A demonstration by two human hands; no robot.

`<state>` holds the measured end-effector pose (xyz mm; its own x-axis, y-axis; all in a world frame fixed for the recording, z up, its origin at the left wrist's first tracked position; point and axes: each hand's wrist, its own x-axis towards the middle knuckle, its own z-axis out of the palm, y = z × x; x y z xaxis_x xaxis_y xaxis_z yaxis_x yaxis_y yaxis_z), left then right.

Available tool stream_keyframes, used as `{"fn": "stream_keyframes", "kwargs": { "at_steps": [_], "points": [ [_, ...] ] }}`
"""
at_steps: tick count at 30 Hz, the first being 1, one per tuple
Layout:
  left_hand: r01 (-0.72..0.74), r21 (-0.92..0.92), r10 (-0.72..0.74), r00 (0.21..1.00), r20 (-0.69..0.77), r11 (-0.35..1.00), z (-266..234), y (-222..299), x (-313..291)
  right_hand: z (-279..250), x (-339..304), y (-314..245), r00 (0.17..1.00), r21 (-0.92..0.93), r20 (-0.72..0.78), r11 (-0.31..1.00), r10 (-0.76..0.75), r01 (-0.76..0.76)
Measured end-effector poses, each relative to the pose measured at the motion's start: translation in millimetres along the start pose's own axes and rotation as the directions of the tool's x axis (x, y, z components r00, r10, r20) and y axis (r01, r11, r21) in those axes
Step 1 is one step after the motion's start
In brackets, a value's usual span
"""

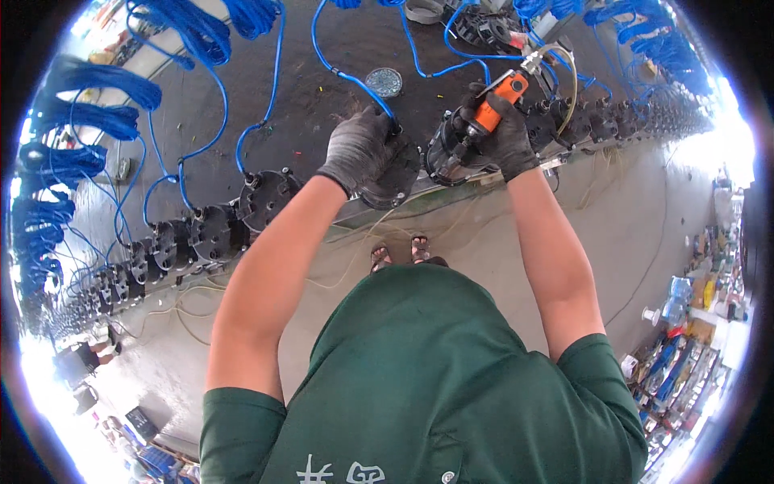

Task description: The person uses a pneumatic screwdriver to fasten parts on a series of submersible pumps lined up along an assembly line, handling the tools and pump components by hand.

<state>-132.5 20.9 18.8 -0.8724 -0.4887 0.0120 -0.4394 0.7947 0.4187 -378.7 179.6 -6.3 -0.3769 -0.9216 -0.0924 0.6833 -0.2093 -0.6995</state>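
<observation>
My left hand [359,148], in a dark grey glove, is closed at the edge of a black round cover [397,182], where a blue cable [367,87] runs in. Its fingertips are partly hidden. Wrapped round an orange air-powered driver [502,98] is my gloved right hand [511,139]. The tool slants down to the left, its dark front end over a black cylindrical housing [445,150]. That housing stands just right of the cover. A clear air hose [571,77] loops from the driver's rear fitting.
A dark workbench [298,97] lies ahead. Along its near edge sit several black round units [214,230], with blue cable coils [101,81] behind. A small round tin [384,82] stands beyond my left hand. Thin hoses trail over the grey floor [476,242]; shelves [677,363] hold goods at right.
</observation>
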Motion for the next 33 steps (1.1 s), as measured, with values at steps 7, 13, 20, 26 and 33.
{"fn": "stream_keyframes", "kwargs": {
  "at_steps": [7, 13, 20, 26, 33],
  "points": [
    [0.198, -0.095, -0.215, 0.949, -0.232, 0.976, 10, -1, -21, 80, -44, 35, 0.983, -0.221, 0.008, 0.959, -0.183, 0.180],
    [0.174, -0.151, -0.208, 0.945, -0.253, 0.973, 15, 3, -16, 82, -36, 69, 0.938, -0.856, 0.234, 0.402, -0.257, 0.324],
    [0.066, -0.219, -0.118, 0.966, -0.232, 0.973, 10, -5, -16, 123, -59, 73, 0.965, -0.538, -0.086, 0.826, -0.249, 0.165],
    [0.066, -0.230, -0.120, 0.966, -0.230, 0.971, 12, -12, -11, 116, -62, 80, 0.921, -0.559, -0.095, 0.786, -0.378, 0.264],
    [0.042, -0.239, -0.100, 0.967, -0.236, 0.970, 8, -8, -11, 114, -60, 92, 0.925, -0.511, -0.153, 0.829, -0.348, 0.228]
  ]
}}
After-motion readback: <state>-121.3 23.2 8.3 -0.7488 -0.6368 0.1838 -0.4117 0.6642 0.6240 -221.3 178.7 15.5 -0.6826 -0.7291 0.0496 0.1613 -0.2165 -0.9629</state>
